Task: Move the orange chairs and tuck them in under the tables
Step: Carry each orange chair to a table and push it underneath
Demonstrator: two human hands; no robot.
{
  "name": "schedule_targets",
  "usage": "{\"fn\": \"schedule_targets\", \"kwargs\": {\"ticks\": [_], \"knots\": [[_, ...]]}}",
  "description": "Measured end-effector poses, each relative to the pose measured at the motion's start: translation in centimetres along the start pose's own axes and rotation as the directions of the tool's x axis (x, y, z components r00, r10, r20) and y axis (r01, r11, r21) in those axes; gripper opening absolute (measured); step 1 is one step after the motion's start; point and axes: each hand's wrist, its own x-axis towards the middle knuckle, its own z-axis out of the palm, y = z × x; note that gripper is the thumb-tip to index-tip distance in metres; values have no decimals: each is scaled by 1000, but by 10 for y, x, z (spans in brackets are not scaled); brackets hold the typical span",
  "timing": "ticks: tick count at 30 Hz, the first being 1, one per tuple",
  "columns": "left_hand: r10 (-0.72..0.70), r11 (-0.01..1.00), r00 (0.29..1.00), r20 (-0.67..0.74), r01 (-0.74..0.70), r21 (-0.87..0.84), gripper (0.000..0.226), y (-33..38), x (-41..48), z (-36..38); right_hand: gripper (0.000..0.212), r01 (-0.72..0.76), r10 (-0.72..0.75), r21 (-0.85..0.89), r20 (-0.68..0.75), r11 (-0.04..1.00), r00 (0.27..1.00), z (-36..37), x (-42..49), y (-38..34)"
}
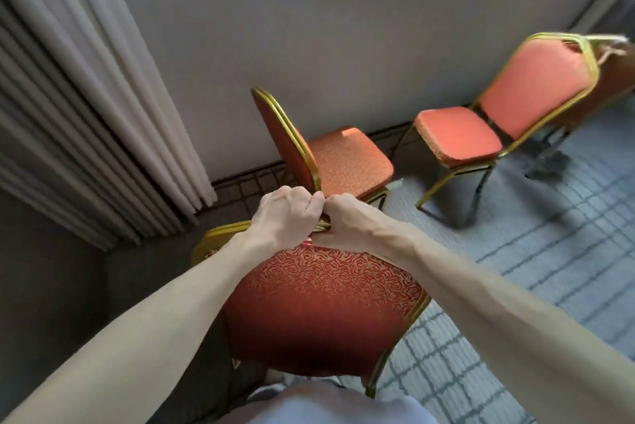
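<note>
An orange patterned chair (319, 313) with a gold frame fills the lower middle, close in front of me. My left hand (287, 217) and my right hand (343, 221) grip the top of its gold backrest rail side by side, knuckles touching. A second orange chair (347, 159) stands just beyond by the wall, seat facing right. A third orange chair (460, 135) stands further right, its backrest leaning toward a brown table edge (615, 80) at the right border.
White pleated curtains (86, 97) hang at the left. A grey wall (309, 45) with a window sill runs behind the chairs, with cables along its base. Grey grid-patterned carpet (549, 269) spreads to the right.
</note>
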Motion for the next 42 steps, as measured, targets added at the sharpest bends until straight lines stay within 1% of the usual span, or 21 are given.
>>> {"fn": "schedule_targets", "kwargs": {"ticks": [2,4,7,9,12,16,19,21,23,25,26,27,29,31,32,33,36,39,42], "knots": [[102,995,994,49,-101,-23,56,20,12,14,26,-112,113,23,-33,993,993,-2,-19,19],[237,972,964,123,-235,-32,52,44,21,26,24,-226,230,53,-90,973,969,-2,-41,34],[449,885,860,241,-465,9,45,81,30,45,28,-376,389,100,-188,921,902,-1,-79,51],[520,839,808,278,-544,10,45,96,33,56,31,-449,467,129,-212,884,859,2,-98,54],[635,749,706,315,-662,-26,49,122,30,75,36,-564,607,224,-270,795,747,9,-131,54],[718,671,608,340,-733,-107,52,156,21,96,41,-668,721,276,-320,691,614,15,-170,54],[739,654,588,329,-743,-142,54,169,16,109,39,-710,763,285,-317,643,564,15,-184,53],[752,636,566,338,-757,-148,54,173,10,118,42,-741,794,291,-296,605,531,21,-191,55],[761,626,552,340,-763,-162,55,179,1,128,42,-783,834,293,-256,549,489,25,-201,60],[791,596,530,307,-780,-191,55,189,-6,136,38,-825,862,270,-265,496,431,25,-215,67],[816,565,499,291,-796,-219,52,195,-8,139,35,-843,874,264,-279,468,398,24,-221,70],[844,522,450,293,-816,-249,47,203,-11,140,33,-854,882,276,-308,441,356,23,-228,73],[865,466,364,344,-838,-284,41,221,-13,141,32,-868,893,304,-352,393,281,24,-239,80],[859,453,323,398,-842,-294,40,235,-15,145,31,-872,906,338,-355,354,230,29,-250,87],[861,448,322,393,-846,-288,40,238,-17,151,28,-865,913,367,-345,343,216,32,-255,90],[861,452,339,379,-852,-265,42,241,-19,156,25,-851,918,397,-334,343,214,33,-260,93],[848,490,421,321,-855,-172,56,238,-18,169,17,-816,911,439,-336,376,240,38,-261,99],[847,497,432,309,-851,-172,59,239,-9,176,18,-794,891,444,-373,416,258,36,-258,110],[835,517,448,320,-837,-178,59,256,0,182,21,-783,893,463,-372,415,253,25,-262,126]]}}
